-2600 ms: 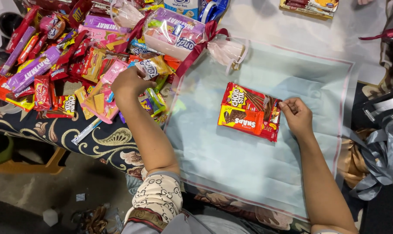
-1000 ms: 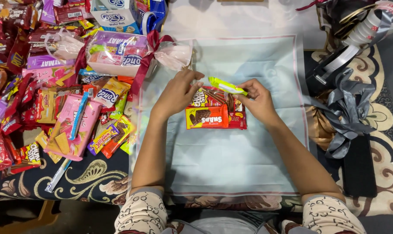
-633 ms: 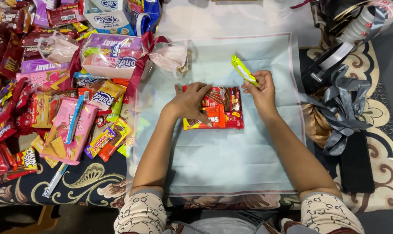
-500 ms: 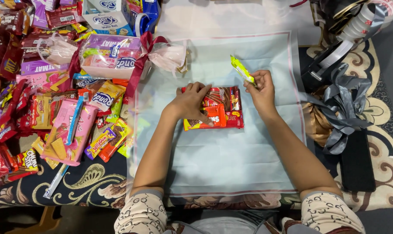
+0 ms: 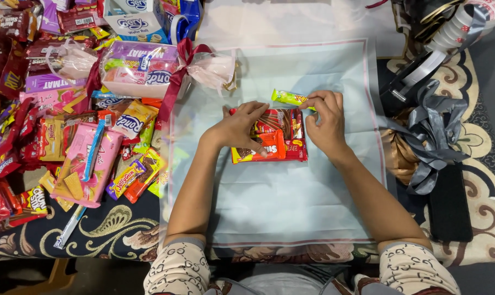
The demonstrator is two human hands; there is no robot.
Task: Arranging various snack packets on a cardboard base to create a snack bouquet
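Small green-yellow candy stick [image 5: 289,98]: pinched at its right end by the fingertips of the right hand [image 5: 325,121], lying just above the top edge of the red snack packets [image 5: 269,136]. Half a second back it was lifted and tilted above the sheet; it now sits lower and nearly level, close to the stack (it seems to be joining the arrangement, though whether it touches the sheet cannot be told).

Left hand [image 5: 239,128]: fingers spread flat, pressing on the red packets, gripping nothing; it has barely shifted since the earlier views, keeping the stack in place.

Pale cellophane sheet [image 5: 291,207] with pink border: spread under the stack, mostly bare toward the person.

Wrapped parcel with a dark red ribbon [image 5: 149,68]: at the sheet's upper left corner, its gathered end overlapping the sheet.

Loose sweets and wafer packs [image 5: 83,158]: heaped to the left, well apart.

Grey ribbon coils [image 5: 430,142]: to the right, off the sheet.

Nothing lies between the stick and the stack.
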